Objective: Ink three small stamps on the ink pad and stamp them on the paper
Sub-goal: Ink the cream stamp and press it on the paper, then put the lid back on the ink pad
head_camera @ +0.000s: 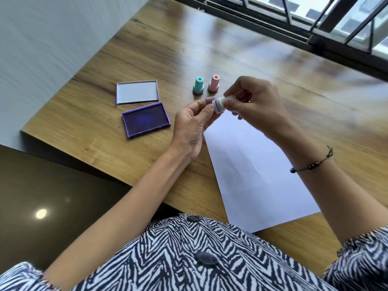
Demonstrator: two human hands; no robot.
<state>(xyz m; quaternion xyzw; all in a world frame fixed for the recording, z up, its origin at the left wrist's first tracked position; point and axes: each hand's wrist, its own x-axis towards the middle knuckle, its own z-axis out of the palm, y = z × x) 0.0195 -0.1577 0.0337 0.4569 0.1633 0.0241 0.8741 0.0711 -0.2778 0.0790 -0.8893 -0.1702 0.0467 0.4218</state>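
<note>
At about nine o'clock from the person's hands the ink pad [146, 120] lies open on the wooden table [168, 49], and its detached lid [136, 92] rests just beyond it, so the pad is ready for use. Going to the right, a green stamp [198, 85] and a pink stamp [214, 83] stand upright side by side at twelve o'clock from the hands; I judge they wait for their turn. Then the left hand [190, 127] pinches the wide end of a white stamp [220, 103] with its fingertips, and the right hand [255, 101] grasps the handle end, both above the table (maybe a cap is coming off, I cannot tell). The paper [258, 171], at five o'clock, shows no print, so all three stampings seem left to do.
</note>
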